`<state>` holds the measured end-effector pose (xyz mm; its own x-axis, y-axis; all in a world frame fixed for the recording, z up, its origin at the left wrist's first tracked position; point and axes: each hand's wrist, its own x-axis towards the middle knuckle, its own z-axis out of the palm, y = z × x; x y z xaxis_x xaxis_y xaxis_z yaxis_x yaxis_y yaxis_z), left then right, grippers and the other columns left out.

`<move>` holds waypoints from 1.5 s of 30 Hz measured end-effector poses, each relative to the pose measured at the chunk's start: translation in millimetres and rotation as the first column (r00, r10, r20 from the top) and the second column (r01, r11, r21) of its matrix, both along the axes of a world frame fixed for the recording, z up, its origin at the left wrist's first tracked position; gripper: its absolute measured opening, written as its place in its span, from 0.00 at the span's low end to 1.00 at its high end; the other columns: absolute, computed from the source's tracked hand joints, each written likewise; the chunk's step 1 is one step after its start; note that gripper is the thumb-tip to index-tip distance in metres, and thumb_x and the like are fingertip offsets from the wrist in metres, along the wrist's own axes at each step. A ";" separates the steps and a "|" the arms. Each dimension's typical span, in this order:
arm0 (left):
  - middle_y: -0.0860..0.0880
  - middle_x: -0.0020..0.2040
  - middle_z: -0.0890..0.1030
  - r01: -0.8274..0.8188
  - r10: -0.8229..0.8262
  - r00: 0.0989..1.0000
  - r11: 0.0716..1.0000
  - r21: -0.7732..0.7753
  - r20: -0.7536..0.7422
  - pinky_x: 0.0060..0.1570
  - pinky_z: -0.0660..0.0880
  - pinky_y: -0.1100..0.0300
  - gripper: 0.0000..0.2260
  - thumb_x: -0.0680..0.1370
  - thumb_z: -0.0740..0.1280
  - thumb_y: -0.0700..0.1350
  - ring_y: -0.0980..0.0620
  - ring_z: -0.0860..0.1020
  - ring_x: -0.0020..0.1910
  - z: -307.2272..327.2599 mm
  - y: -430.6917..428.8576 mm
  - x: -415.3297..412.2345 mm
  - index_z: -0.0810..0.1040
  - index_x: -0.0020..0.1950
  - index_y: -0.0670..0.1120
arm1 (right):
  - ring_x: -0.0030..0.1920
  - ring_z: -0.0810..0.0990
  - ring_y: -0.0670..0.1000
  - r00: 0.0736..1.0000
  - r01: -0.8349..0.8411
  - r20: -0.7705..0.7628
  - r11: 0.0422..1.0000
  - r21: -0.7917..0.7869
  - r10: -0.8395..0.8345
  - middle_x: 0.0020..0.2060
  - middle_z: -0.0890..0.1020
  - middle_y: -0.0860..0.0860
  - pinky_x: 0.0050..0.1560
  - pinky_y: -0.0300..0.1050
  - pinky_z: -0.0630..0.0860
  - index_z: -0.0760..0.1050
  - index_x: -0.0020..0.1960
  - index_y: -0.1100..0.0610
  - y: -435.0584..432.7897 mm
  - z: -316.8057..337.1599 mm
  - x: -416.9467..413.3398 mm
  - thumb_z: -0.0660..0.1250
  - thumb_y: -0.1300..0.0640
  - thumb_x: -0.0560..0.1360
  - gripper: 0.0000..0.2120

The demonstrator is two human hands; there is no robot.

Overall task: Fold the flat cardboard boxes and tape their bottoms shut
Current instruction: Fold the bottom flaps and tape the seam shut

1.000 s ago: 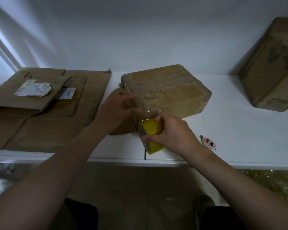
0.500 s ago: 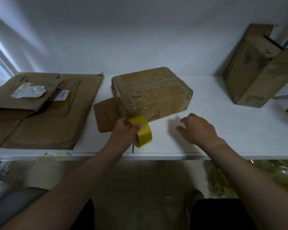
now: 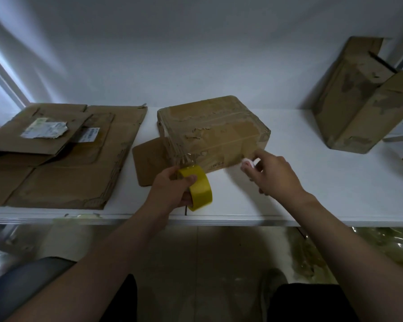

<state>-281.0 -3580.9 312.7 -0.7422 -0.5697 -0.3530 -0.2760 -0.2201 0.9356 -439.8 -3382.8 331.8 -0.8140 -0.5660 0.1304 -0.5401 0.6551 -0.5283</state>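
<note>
White wall [image 3: 196,54] backed a white table [image 3: 312,194] that ran across the view. At far left a stack of flat cardboard sheets [image 3: 68,173] lay on the table. A torn paper label [image 3: 44,130] and a smaller printed sticker [image 3: 90,134] sat on top of the stack, their print too small to read.

Just right of the stack a loose flap [image 3: 147,159] lay flat, tucked against the folded box [image 3: 214,131], which stood at the middle of the table with its torn, peeled faces up. Faint print on its near side could not be made out.

In front of the flap the left hand [image 3: 170,191] reached in palm-down, its fingers and thumb curled round a yellow tape roll [image 3: 199,187] held on edge just before the box's near corner.

Right of the box, the right hand [image 3: 275,175] hovered low over the table, its fingertips pinched on a small white object [image 3: 248,162] with a pink mark, possibly a cutter, just beside the box's near right corner.

At far right a second box [image 3: 363,101] stood tilted on the table, well apart from the hands.
</note>
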 end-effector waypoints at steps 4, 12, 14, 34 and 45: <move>0.43 0.60 0.81 0.019 -0.019 1.000 1.000 0.006 -0.006 0.41 0.84 0.52 0.21 0.78 0.72 0.44 0.42 0.85 0.49 0.5 -0.3 4.3 0.74 0.71 0.47 | 0.23 0.75 0.49 0.988 -0.047 0.127 0.958 -0.284 0.087 0.26 0.79 0.47 0.24 0.52 0.79 0.83 0.49 0.45 -26.6 30.3 19.5 0.72 0.41 0.75 0.08; 0.42 0.60 0.81 0.080 -0.079 0.997 0.996 0.050 -0.022 0.42 0.84 0.51 0.18 0.78 0.72 0.41 0.41 0.85 0.49 4.3 -7.8 9.1 0.75 0.67 0.46 | 0.25 0.76 0.54 0.870 -0.012 0.412 0.846 -0.534 0.272 0.34 0.84 0.50 0.33 0.50 0.81 0.86 0.53 0.52 -70.0 45.1 29.3 0.80 0.56 0.70 0.12; 0.41 0.60 0.81 0.071 -0.071 0.997 0.996 0.061 -0.012 0.41 0.84 0.51 0.18 0.78 0.72 0.42 0.41 0.85 0.49 3.7 -9.9 7.4 0.75 0.67 0.46 | 0.25 0.77 0.54 0.871 -0.005 0.407 0.834 -0.551 0.274 0.38 0.86 0.53 0.32 0.49 0.81 0.86 0.50 0.53 -77.1 43.2 28.0 0.79 0.56 0.71 0.08; 0.40 0.50 0.83 0.080 -0.095 0.985 0.991 0.107 0.146 0.41 0.84 0.47 0.18 0.80 0.68 0.53 0.42 0.86 0.43 12.9 -5.0 -4.2 0.75 0.66 0.45 | 0.34 0.83 0.58 0.798 -0.161 0.321 0.693 -0.702 0.510 0.41 0.84 0.58 0.40 0.52 0.80 0.73 0.55 0.65 -130.6 3.9 15.4 0.68 0.64 0.80 0.07; 0.43 0.51 0.83 -0.092 0.085 0.995 0.981 0.168 0.051 0.41 0.84 0.46 0.17 0.78 0.72 0.52 0.45 0.86 0.42 5.7 5.5 6.3 0.77 0.63 0.48 | 0.37 0.83 0.48 0.813 -0.480 0.036 0.705 -0.522 0.581 0.39 0.85 0.53 0.42 0.49 0.81 0.84 0.56 0.57 -120.9 13.7 15.4 0.75 0.61 0.74 0.10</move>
